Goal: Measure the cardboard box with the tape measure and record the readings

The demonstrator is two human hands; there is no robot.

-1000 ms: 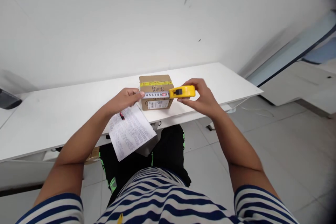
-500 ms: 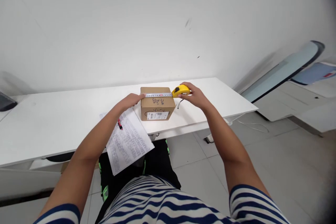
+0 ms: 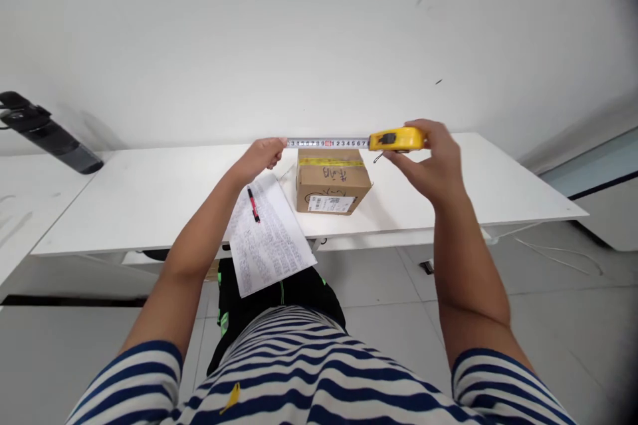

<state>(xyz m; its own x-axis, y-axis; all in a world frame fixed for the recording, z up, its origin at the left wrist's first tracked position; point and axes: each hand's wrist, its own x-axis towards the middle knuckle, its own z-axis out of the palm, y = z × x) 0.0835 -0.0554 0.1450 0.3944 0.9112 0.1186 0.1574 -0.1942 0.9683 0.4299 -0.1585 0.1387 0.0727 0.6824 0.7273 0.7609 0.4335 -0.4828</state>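
My right hand grips the yellow case of a tape measure, with a black button on its side and a thin wrist cord hanging below. Between my hands the white blade runs out level, its numbers facing me. The free end of the blade is pinched in the closed fingers of my left hand. Behind and below the blade, a brown cardboard box with yellow tape, handwriting and a white label stands on the white table. The blade appears raised off the box.
Left of the box, a sheet of handwritten paper overhangs the table's front edge, a red and black pen on it. A dark bottle stands at the far left by the white wall. A cable lies on the floor at right.
Both hands have lifted the tape measure off the box top, toward me, and the blade is pulled out a little longer. The view has turned left, bringing the bottle in.
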